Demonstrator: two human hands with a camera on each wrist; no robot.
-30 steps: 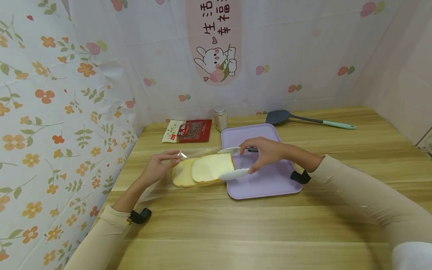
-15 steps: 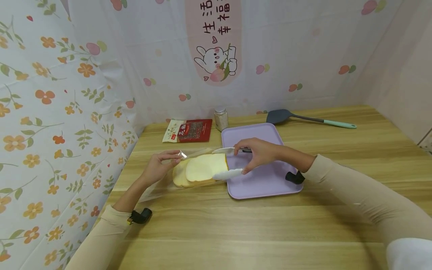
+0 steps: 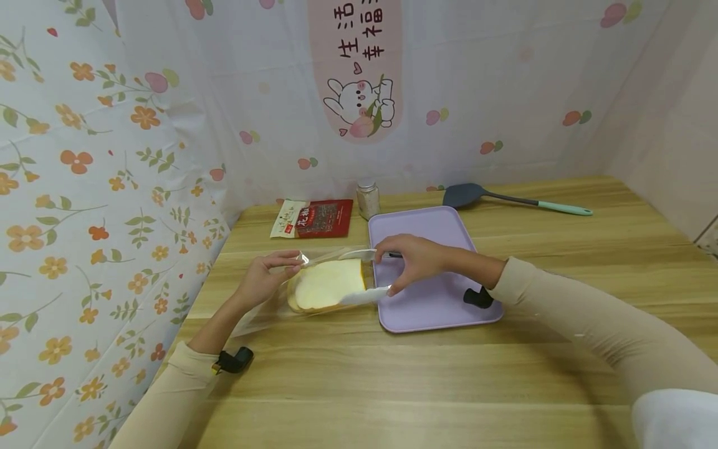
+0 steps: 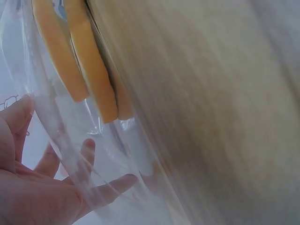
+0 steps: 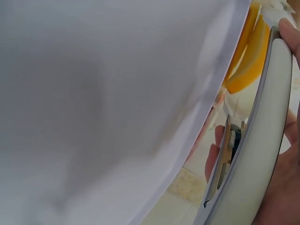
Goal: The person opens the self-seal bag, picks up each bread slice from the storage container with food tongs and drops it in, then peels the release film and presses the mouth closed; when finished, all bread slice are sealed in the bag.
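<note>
White tongs are in my right hand, thumb on one arm and fingers on the other. Between the arms lies a pale bread slice with a yellow crust, overlapping another slice inside a clear plastic bag. My left hand holds the bag's left part, thumb and fingers curved round the film. In the left wrist view, orange-edged slices show through the film above my left hand. The right wrist view shows the tongs close beside yellow crusts.
A lilac tray lies under and beside my right hand. Behind stand or lie a red and cream packet, a lidded glass jar and a dark spatula with a mint handle. A patterned cloth hangs at the back and left.
My right hand has moved left with the tongs, and the upper slice has slid left over the lower one, further into the bag. My left hand has hardly moved.
</note>
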